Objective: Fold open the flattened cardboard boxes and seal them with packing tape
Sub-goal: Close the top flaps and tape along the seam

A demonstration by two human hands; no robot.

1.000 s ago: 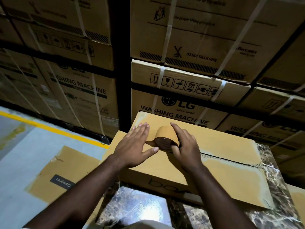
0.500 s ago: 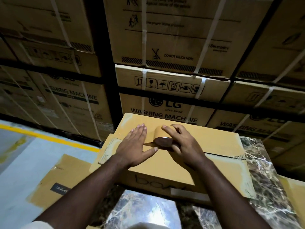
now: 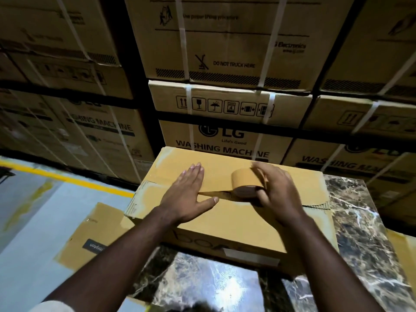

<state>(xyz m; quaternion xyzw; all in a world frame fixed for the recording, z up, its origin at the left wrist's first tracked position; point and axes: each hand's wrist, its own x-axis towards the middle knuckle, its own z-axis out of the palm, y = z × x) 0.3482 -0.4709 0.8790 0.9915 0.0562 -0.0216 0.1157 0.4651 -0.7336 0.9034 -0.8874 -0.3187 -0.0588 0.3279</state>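
Observation:
An assembled brown cardboard box (image 3: 236,224) lies on a dark marble table (image 3: 360,233), its two top flaps meeting in a seam that runs left to right. My left hand (image 3: 186,194) lies flat with straight fingers on the left part of the seam, pressing down the tape end. My right hand (image 3: 276,194) grips a roll of brown packing tape (image 3: 245,182) standing on edge over the seam. A short strip of tape (image 3: 222,194) stretches from the roll to my left hand. The seam to the right of the roll is bare.
Stacked washing-machine cartons (image 3: 225,97) with white straps form a wall right behind the box. A flattened cardboard piece (image 3: 90,235) lies on the grey floor at the left, past a yellow floor line (image 3: 67,176). Another cardboard edge (image 3: 403,248) shows at the far right.
My right hand has pulled the tape roll to the right along the seam, drawing out a strip of tape. My left hand stays flat on the left end.

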